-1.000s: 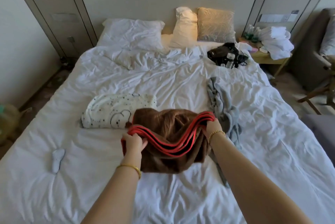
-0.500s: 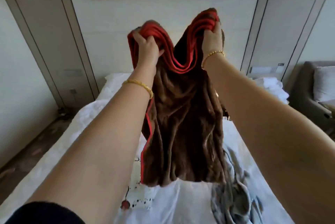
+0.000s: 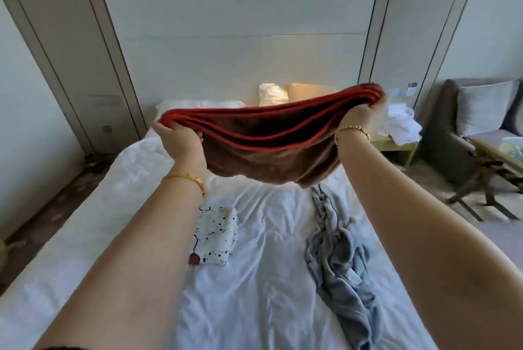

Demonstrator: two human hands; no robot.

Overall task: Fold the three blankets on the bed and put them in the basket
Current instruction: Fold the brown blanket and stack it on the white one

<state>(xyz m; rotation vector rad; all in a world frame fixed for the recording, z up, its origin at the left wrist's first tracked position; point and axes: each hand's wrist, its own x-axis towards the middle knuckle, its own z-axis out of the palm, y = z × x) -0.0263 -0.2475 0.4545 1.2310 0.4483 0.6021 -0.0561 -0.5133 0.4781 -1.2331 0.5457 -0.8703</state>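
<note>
— Above the middle of the bed (image 3: 254, 307), what is being held up?

— The brown blanket (image 3: 271, 157), folded, its red-trimmed edges stacked and stretched wide. The left hand (image 3: 181, 137) grips one end of those edges, the right hand (image 3: 359, 114) grips the other, fingers curled round the cloth.

— And the other two?

— The white spotted blanket (image 3: 216, 236) lies folded on the sheet, just beside the left forearm. The grey blanket (image 3: 336, 259) lies crumpled in a long heap to the right, below the brown one, well apart from the white one
</note>
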